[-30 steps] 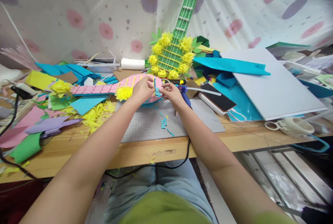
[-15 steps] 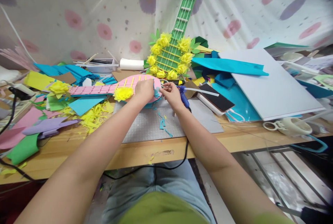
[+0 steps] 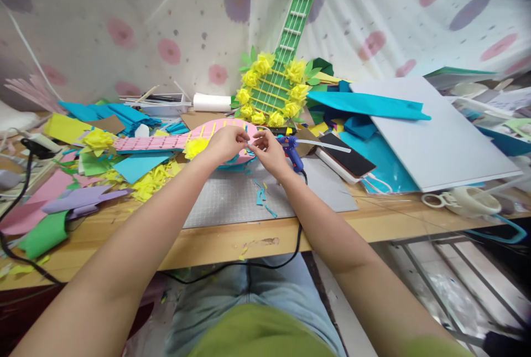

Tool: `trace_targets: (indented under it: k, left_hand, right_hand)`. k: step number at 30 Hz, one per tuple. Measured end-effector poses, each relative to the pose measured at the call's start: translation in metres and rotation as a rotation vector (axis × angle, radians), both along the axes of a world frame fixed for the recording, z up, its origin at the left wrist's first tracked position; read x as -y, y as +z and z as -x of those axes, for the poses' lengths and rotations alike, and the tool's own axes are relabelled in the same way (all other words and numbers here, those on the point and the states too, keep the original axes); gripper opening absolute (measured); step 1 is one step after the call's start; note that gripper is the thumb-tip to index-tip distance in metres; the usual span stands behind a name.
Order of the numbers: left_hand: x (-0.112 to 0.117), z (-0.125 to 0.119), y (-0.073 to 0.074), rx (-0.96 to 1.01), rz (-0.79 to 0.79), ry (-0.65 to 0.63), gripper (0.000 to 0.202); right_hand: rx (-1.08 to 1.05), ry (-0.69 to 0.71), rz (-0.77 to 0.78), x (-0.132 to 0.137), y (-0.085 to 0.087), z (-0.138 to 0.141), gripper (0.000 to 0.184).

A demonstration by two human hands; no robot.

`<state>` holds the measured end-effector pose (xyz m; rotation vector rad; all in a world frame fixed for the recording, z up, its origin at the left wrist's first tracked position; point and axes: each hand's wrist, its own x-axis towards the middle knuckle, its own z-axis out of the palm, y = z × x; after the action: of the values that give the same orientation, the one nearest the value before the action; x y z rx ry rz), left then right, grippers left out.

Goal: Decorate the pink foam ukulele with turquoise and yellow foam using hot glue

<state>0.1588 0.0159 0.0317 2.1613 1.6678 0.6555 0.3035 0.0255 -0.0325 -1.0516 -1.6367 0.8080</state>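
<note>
Guitar [image 3: 204, 130] under L fingers [image 3: 240, 135] + R fingers [image 3: 259, 141]

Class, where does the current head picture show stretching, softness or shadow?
Head view: flowers on the curtain stretch into slanted ovals at right; same view: papers at far right look soft; same view: shadow under the table at lower left; same view: detail between left hand and right hand is unclear.

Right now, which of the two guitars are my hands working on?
The pink guitar, lying down; the green guitar stands tilted behind it, with yellow flowers around its body.
</note>
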Motion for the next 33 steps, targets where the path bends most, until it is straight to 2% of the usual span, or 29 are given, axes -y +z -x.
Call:
trace_targets:
  k: [3, 6, 10, 13, 14, 16, 18, 21, 24, 27, 31, 33]
  left_hand:
    - [-0.001, 0.004, -0.003, 0.046, 0.027, 0.020, 0.019]
    - [-0.002, 0.011, -0.008, 0.095, -0.024, 0.061, 0.021]
    - [0.000, 0.020, -0.010, 0.179, -0.084, 0.129, 0.022]
    - [0.003, 0.023, -0.008, 0.208, -0.062, 0.167, 0.026]
    - [0.004, 0.023, -0.007, 0.207, -0.050, 0.179, 0.028]
    - [0.007, 0.024, -0.006, 0.203, -0.035, 0.196, 0.031]
    - [0.009, 0.024, -0.006, 0.203, -0.024, 0.208, 0.034]
    - [0.010, 0.025, -0.009, 0.231, 0.025, 0.226, 0.040]
    - [0.009, 0.027, -0.013, 0.299, 0.040, 0.228, 0.045]
    - [0.009, 0.028, -0.015, 0.348, 0.030, 0.246, 0.050]
    - [0.011, 0.026, -0.012, 0.364, 0.053, 0.265, 0.057]
    - [0.013, 0.025, -0.010, 0.357, 0.063, 0.276, 0.057]
  right_hand:
    - [0.001, -0.001, 0.008, -0.002, 0.001, -0.001, 0.023]
    - [0.024, 0.046, 0.043, -0.001, 0.007, -0.012, 0.020]
    - [0.221, 0.228, 0.251, 0.009, 0.023, -0.056, 0.020]
    - [0.515, 0.283, 0.431, 0.014, 0.035, -0.099, 0.024]
    - [0.642, 0.252, 0.447, 0.014, 0.037, -0.111, 0.028]
    - [0.819, 0.063, 0.412, 0.012, 0.037, -0.125, 0.038]
    - [0.877, -0.129, 0.331, 0.006, 0.031, -0.126, 0.041]
    - [0.796, -0.251, 0.247, -0.003, 0.015, -0.110, 0.036]
    - [0.650, -0.266, 0.282, -0.011, -0.001, -0.094, 0.030]
    - [0.519, -0.290, 0.326, -0.016, -0.012, -0.090, 0.029]
    - [0.184, -0.360, 0.291, -0.017, -0.012, -0.093, 0.037]
    - [-0.051, -0.303, 0.244, -0.014, -0.007, -0.090, 0.041]
